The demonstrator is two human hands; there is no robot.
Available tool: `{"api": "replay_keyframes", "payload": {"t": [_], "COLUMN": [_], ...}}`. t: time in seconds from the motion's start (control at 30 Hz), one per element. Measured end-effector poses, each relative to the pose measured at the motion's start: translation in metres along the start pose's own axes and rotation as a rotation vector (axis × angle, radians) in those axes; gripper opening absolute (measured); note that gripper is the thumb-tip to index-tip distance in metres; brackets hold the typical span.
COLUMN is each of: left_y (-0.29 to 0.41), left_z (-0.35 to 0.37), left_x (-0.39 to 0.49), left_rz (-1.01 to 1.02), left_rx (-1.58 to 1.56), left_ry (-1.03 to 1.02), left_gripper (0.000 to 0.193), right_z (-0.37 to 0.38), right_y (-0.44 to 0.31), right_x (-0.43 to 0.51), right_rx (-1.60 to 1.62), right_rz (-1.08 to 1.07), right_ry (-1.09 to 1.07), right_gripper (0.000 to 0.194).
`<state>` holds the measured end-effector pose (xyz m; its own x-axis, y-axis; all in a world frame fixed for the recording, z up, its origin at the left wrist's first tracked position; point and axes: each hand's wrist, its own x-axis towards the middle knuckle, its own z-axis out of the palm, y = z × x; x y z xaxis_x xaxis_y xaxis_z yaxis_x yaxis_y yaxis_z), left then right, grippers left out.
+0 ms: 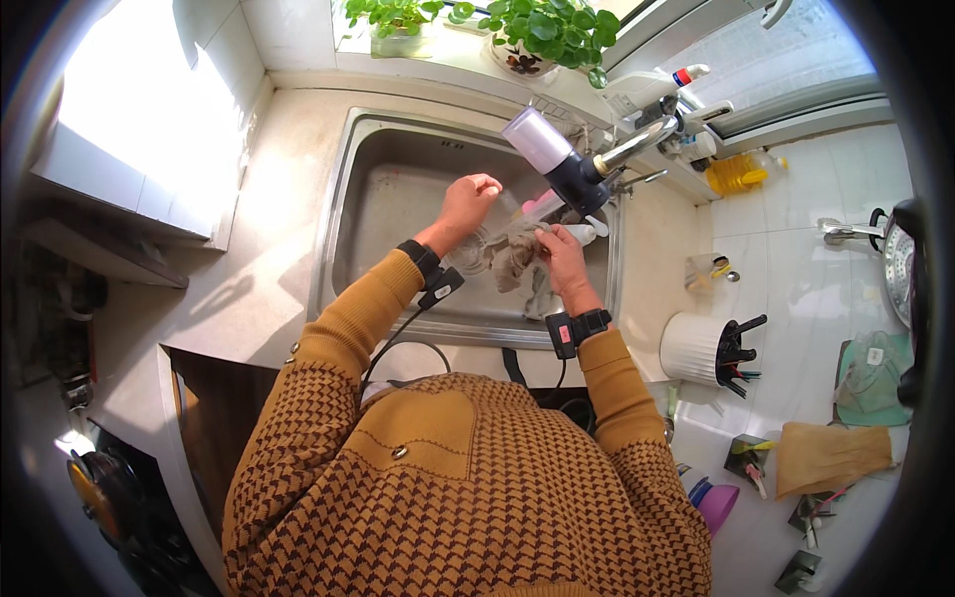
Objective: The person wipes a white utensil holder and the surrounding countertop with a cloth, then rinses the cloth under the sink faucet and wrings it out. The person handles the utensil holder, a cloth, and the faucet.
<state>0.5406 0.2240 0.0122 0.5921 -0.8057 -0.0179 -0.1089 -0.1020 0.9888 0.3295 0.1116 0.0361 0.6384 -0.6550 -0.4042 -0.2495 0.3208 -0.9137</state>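
Observation:
My left hand hovers over the basin of the stainless steel sink, fingers curled and thumb side hidden; whether it holds anything is unclear. A faint blur shows beside its fingertips. My right hand pinches the top of a wet grey-brown cloth, which hangs in folds beneath the faucet. Left of the cloth is a clear glass vessel, partly covered by my left wrist. Another greyish cloth lies on the sink floor below my right hand. A white pump bottle is behind that hand.
A chrome faucet carrying a bulky filter reaches over the sink's right side. Potted plants and bottles line the sill. On the right are a ribbed white utensil holder and a yellow oil bottle. Cables trail from both wrist straps.

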Motion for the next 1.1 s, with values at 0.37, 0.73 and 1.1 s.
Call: {"api": "replay_keyframes", "payload": {"t": [0.37,0.73,1.1], "left_y": [-0.02,-0.112,-0.052], "left_z": [0.034,-0.033,-0.013], "left_x": [-0.029,-0.012,-0.038], "left_rz": [-0.482,-0.872,-0.022], "left_rx": [-0.376,-0.495,0.535], "left_ry": [-0.295,0.446,-0.057], "left_gripper": [0.025,0.034,0.071], "right_z": [0.01,-0.015,0.028], "right_y": [-0.001,-0.025,-0.019], "right_x": [0.003,0.005,0.019], "right_rx": [0.384,0.553,0.717], "right_rz": [0.112,-0.021,0.067], "right_ry": [0.064,0.341,0.231], "right_gripper": [0.028,0.02,0.027]}}
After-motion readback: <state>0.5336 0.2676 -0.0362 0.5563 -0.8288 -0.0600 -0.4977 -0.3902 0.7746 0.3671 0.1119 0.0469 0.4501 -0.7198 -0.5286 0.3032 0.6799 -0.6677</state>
